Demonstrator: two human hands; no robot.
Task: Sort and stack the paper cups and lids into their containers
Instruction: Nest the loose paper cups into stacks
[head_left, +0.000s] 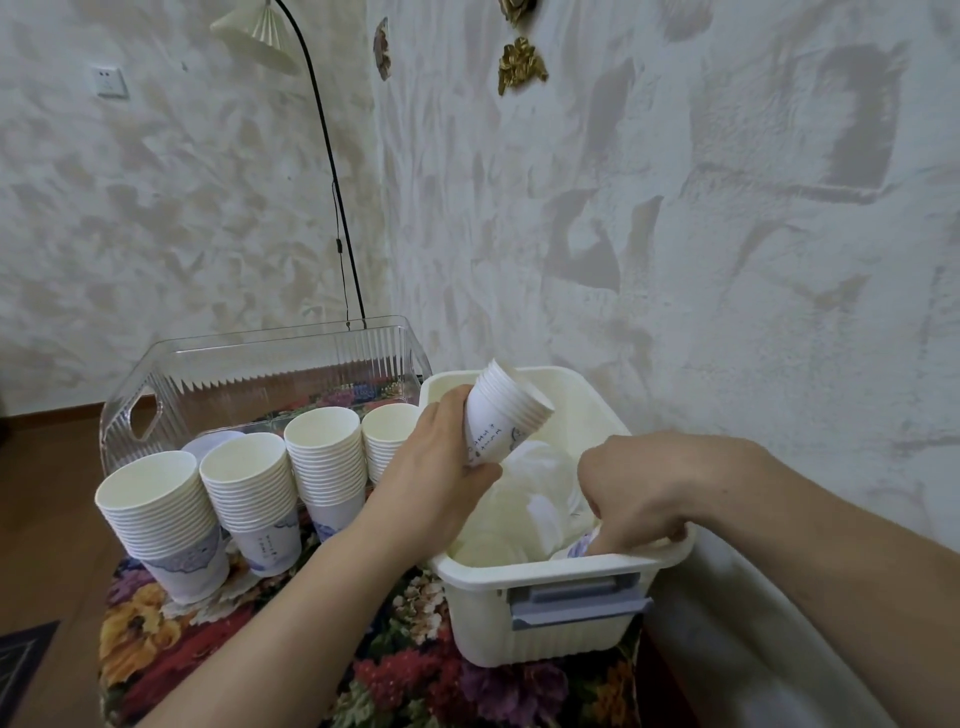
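Note:
My left hand (441, 462) grips a short stack of white paper cups (501, 415), tilted with its rims up and to the right, above the cream plastic bin (545, 618). My right hand (639, 493) reaches down into the bin's near right corner, fingers closed around a cup with a blue print (582, 545). Translucent lids (519, 509) lie in the bin. Several upright stacks of cups (244, 499) stand in a row to the left on the floral cloth (249, 649).
A clear ribbed container (260, 358) stands behind the cup stacks, with a pale lid (208, 447) inside near its front. A black floor-lamp pole (337, 208) rises behind it. The textured wall runs close along the right of the bin.

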